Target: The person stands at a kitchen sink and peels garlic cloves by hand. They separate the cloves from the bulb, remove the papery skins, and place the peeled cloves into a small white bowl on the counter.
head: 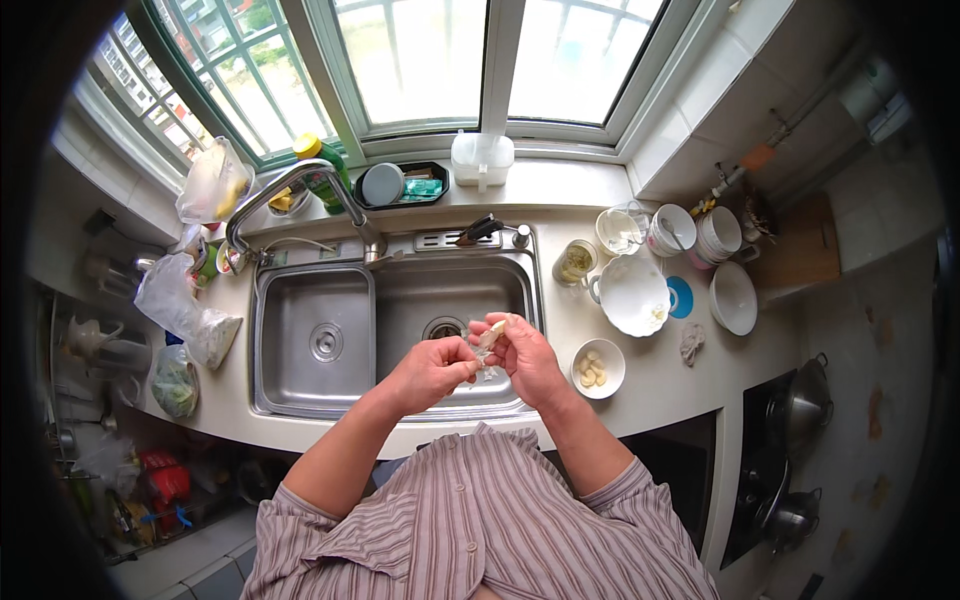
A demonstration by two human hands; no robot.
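Note:
Over the right basin of the stainless steel sink [405, 281], my right hand [525, 361] holds a garlic clove [496, 328] between thumb and fingers, with papery skin hanging from it. My left hand [442, 369] is close beside it, thumb and forefinger pinched on a piece of the thin garlic skin [484, 352]. Bits of skin lie below the hands in the basin. To the right of my right hand, a small white bowl [609, 351] holds several peeled garlic cloves [591, 369]. Behind it stands a larger white scalloped bowl [628, 289] with a few pale pieces inside.
A chrome faucet [367, 232] arches over the left basin. At right are a glass jar [576, 261], stacked bowls [718, 231] and a crumpled cloth [691, 343]. Plastic bags [176, 300] lie left of the sink. Pots [802, 405] stand on the stove at far right.

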